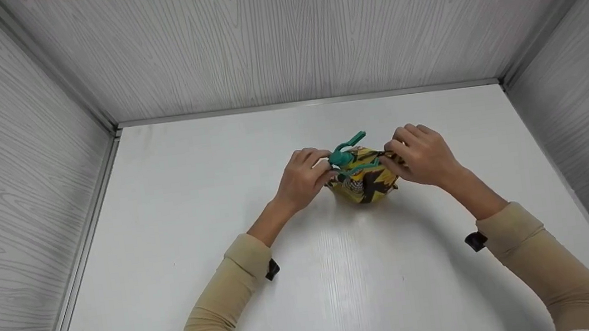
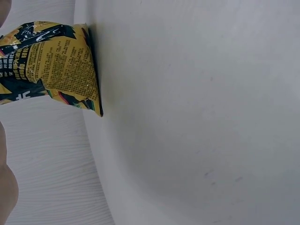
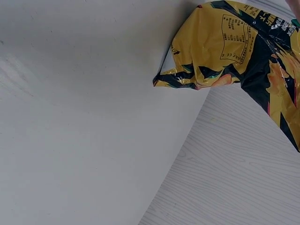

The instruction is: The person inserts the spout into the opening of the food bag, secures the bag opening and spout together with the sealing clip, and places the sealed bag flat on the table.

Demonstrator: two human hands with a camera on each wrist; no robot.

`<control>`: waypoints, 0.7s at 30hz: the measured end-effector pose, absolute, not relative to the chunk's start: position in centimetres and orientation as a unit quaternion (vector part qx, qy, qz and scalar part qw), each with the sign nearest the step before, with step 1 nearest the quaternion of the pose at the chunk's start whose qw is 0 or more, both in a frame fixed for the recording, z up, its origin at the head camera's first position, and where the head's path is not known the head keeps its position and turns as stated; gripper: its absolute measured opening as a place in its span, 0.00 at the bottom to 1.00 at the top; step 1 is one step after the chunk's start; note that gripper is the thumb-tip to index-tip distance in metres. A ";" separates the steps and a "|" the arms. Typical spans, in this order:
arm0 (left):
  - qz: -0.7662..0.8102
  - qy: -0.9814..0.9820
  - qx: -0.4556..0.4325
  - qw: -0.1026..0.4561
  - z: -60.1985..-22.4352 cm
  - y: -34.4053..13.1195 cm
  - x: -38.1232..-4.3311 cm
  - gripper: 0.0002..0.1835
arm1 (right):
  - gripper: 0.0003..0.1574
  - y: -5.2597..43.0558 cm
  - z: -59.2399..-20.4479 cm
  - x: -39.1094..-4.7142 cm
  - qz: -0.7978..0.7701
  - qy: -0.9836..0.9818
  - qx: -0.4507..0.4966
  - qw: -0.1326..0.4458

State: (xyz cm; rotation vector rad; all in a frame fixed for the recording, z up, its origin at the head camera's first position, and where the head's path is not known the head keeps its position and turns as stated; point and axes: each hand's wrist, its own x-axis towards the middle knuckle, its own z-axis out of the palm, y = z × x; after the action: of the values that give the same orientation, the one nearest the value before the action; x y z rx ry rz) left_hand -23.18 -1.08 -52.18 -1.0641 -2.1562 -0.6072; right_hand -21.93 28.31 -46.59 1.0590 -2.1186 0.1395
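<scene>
A yellow and black printed snack bag (image 1: 367, 186) stands upright on the white table, right of the middle in the head view. Across its top lies a green plastic bag clip (image 1: 341, 158) with a round cap-like part, its two arms spread apart. My left hand (image 1: 302, 178) pinches the clip at its round end. On the other side my right hand (image 1: 421, 155) pinches the bag's top corner near the clip's lower arm. The bag (image 2: 65, 65) shows its printed back in the left wrist view. In the right wrist view the bag (image 3: 220, 42) looks creased, its bottom corner on the table.
The white table (image 1: 181, 247) is bounded by a grey wood-grain back wall (image 1: 284, 32) and side walls (image 1: 4, 184) to the left and right. Metal edging (image 1: 243, 110) runs along the table's far side. Both forearms reach in from the front.
</scene>
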 end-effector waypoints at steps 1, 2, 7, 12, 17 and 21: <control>-0.232 -0.823 -0.406 0.324 -52.1 -1.1 -23.2 0.11 | 0.16 28.3 -46.6 -21.9 0.054 -0.827 0.414 0.376; -0.232 -0.824 -0.405 0.322 -52.1 -1.1 -23.2 0.11 | 0.16 28.3 -46.6 -21.9 0.054 -0.827 0.414 0.376; -0.241 -0.824 -0.399 0.323 -52.2 -1.1 -23.4 0.15 | 0.17 28.3 -46.6 -21.9 0.051 -0.829 0.412 0.374; -0.248 -0.824 -0.392 0.324 -52.3 -1.1 -23.6 0.16 | 0.20 28.2 -46.4 -21.8 0.050 -0.832 0.412 0.369; -0.244 -0.826 -0.389 0.327 -52.4 -1.1 -23.5 0.16 | 0.23 27.9 -46.1 -21.7 0.050 -0.833 0.418 0.360; -0.241 -0.827 -0.386 0.329 -52.4 -1.2 -23.5 0.16 | 0.27 27.6 -45.7 -21.6 0.056 -0.841 0.416 0.342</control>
State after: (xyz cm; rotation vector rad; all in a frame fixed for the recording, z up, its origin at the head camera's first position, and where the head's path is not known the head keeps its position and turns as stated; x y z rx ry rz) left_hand -23.50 -1.18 -52.36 -1.0114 -2.1652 -0.6320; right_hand -21.64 27.57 -45.65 1.0822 -2.1870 0.1450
